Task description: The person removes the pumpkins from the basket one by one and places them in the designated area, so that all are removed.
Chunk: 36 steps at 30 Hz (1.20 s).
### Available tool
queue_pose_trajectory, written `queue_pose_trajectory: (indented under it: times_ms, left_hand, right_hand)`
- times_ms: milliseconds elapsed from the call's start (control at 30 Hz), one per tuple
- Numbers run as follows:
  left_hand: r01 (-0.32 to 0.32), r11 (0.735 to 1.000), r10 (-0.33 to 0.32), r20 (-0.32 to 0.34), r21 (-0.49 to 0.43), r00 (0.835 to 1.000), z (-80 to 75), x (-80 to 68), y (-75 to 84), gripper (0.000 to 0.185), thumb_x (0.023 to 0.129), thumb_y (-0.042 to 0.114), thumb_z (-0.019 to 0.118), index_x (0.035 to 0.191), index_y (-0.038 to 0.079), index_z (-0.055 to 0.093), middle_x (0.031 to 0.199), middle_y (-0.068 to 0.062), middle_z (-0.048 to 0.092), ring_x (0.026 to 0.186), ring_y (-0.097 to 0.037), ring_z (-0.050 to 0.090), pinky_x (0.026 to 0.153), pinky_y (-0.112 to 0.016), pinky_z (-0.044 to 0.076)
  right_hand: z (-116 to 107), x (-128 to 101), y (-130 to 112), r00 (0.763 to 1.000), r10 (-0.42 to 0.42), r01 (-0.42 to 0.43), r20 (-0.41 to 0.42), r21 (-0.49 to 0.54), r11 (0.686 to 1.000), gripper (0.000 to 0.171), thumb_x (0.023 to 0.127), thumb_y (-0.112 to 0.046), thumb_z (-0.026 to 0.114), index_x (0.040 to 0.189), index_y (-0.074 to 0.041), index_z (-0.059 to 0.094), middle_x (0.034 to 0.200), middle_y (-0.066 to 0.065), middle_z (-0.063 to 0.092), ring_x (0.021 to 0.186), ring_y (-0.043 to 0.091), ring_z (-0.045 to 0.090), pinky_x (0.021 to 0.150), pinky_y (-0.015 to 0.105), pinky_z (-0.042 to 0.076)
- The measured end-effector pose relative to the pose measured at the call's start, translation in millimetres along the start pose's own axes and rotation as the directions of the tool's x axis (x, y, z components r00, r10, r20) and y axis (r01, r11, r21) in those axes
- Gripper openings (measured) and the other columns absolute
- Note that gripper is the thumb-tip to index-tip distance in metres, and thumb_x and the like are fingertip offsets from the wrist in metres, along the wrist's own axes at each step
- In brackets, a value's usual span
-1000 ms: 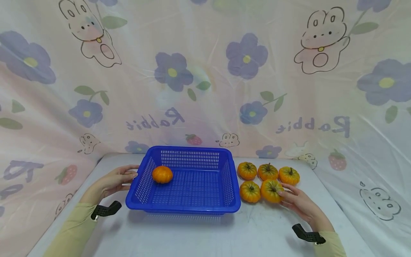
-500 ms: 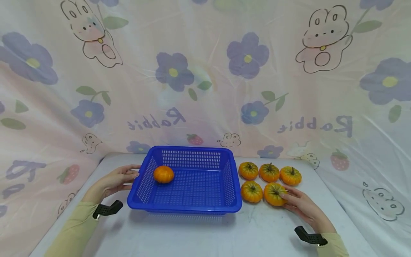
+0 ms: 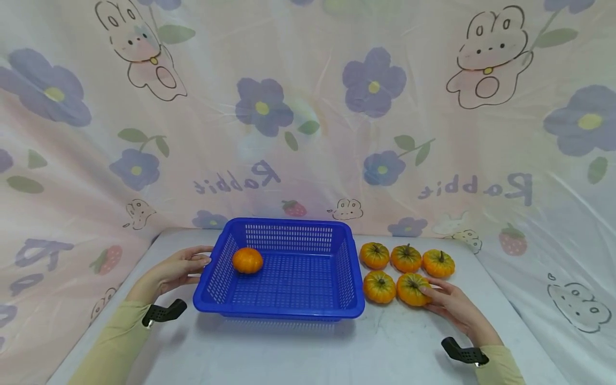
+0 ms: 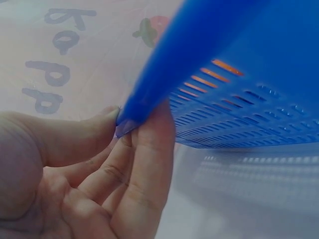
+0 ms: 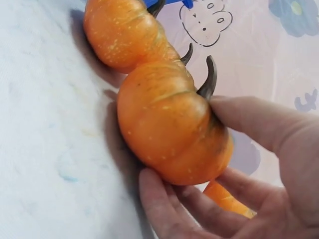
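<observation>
A blue plastic basket (image 3: pixel 279 310) stands on the table with one small orange pumpkin (image 3: pixel 247 260) inside, near its left wall. My left hand (image 3: pixel 175 272) pinches the basket's left rim (image 4: pixel 149 84) between thumb and fingers. To the right of the basket, several small pumpkins sit in two rows. My right hand (image 3: pixel 452 305) holds the front-row right pumpkin (image 3: pixel 413 289). In the right wrist view, the thumb lies near the stem of this pumpkin (image 5: pixel 169 124) and the fingers reach round its lower side. It sits on the table beside the other front-row pumpkin (image 3: pixel 379 287).
Behind the held pumpkin are three back-row pumpkins: a left one (image 3: pixel 374 255), a middle one (image 3: pixel 406 258) and a right one (image 3: pixel 438 263). A patterned cloth (image 3: pixel 308 144) hangs behind the white table (image 3: pixel 289 358).
The pumpkin in my right hand has shifted slightly toward me and away from its front-row neighbour. My left hand stays on the basket rim. The whole head view has drifted a little.
</observation>
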<state>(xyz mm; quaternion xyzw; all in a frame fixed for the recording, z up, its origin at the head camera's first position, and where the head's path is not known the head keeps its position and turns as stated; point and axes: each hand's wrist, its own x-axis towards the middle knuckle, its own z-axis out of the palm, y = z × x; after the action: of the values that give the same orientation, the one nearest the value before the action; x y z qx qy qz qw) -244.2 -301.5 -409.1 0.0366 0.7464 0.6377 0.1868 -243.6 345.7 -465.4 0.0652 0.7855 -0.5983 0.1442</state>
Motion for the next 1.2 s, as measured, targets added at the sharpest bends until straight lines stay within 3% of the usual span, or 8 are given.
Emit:
queue_pose_trajectory:
  times_ms: [267, 767, 1067, 1200]
  left_hand:
    - [-0.005, 1.000, 0.005, 0.011, -0.004, 1.000, -0.7, 0.6, -2.6, 0.066, 0.099, 0.022, 0.053, 0.149, -0.003, 0.017, 0.113, -0.011, 0.063, 0.099, -0.024, 0.063, 0.089, -0.044, 0.051]
    - [-0.010, 1.000, 0.010, 0.016, -0.004, 1.000, -1.3, 1.3, -3.3, 0.064, 0.100, 0.020, 0.052, 0.148, -0.004, 0.017, 0.112, -0.010, 0.064, 0.097, -0.023, 0.063, 0.088, -0.044, 0.052]
    - [-0.012, 1.000, 0.012, 0.010, -0.006, 1.000, -1.2, 0.3, -0.9, 0.065, 0.100, 0.020, 0.053, 0.148, -0.004, 0.018, 0.112, -0.010, 0.064, 0.097, -0.023, 0.063, 0.088, -0.044, 0.052]
    - [-0.009, 1.000, 0.009, 0.008, -0.005, 1.000, -0.8, -0.1, -0.5, 0.065, 0.100, 0.020, 0.053, 0.148, -0.004, 0.018, 0.113, -0.011, 0.064, 0.097, -0.024, 0.063, 0.088, -0.044, 0.052]
  right_hand:
    - [0, -2, 0, 0.998, 0.006, -0.011, -0.062, -0.080, 0.997, 0.080, 0.093, -0.037, 0.062, 0.145, 0.010, 0.023, 0.137, 0.037, 0.030, 0.100, 0.025, 0.060, 0.085, 0.038, 0.053]
    - [-1, -3, 0, 0.993, 0.017, -0.032, -0.113, -0.135, 0.990, 0.078, 0.093, -0.041, 0.061, 0.142, 0.010, 0.030, 0.133, 0.034, 0.039, 0.086, 0.019, 0.059, 0.079, 0.032, 0.055]
    - [-7, -6, -1, 0.998, -0.004, -0.005, -0.060, -0.152, 0.988, 0.069, 0.100, -0.039, 0.047, 0.141, 0.014, 0.030, 0.137, 0.034, 0.038, 0.098, 0.024, 0.061, 0.084, 0.036, 0.054]
    - [-12, -9, -6, 0.998, 0.004, -0.015, -0.070, -0.147, 0.989, 0.069, 0.101, -0.042, 0.044, 0.140, 0.013, 0.030, 0.131, 0.031, 0.047, 0.103, 0.028, 0.061, 0.084, 0.037, 0.054]
